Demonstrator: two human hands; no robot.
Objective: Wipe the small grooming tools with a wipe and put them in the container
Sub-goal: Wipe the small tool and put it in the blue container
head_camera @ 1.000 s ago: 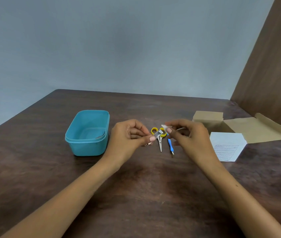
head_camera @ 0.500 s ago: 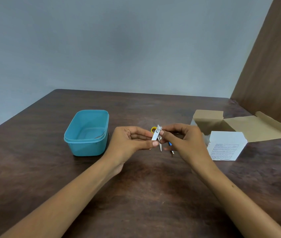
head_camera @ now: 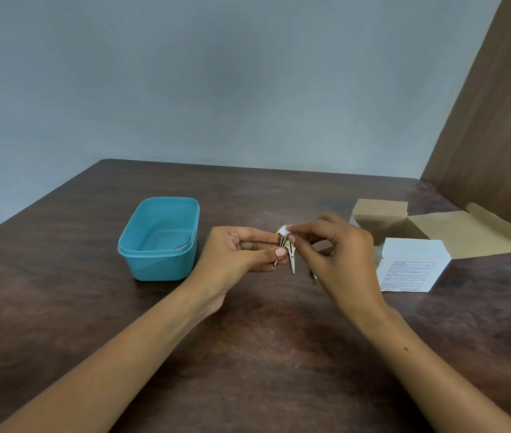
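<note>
My left hand pinches a small silver nail clipper above the table, its metal end poking out past my thumb. My right hand holds a small white wipe against the clipper's upper end. Behind the hands, yellow-handled scissors lie on the table with the blades toward me; their handles are mostly hidden. A blue-handled tool lies under my right hand, almost wholly hidden. The teal plastic container stands open to the left of my left hand.
A white box with printed text sits right of my right hand, with an open brown cardboard box behind it. A brown wooden panel rises along the table's right side. The dark wooden table stretches toward me.
The clipper has turned in my left hand, and my right hand has slid the wipe up along it to its upper end. Both hands shifted slightly.
</note>
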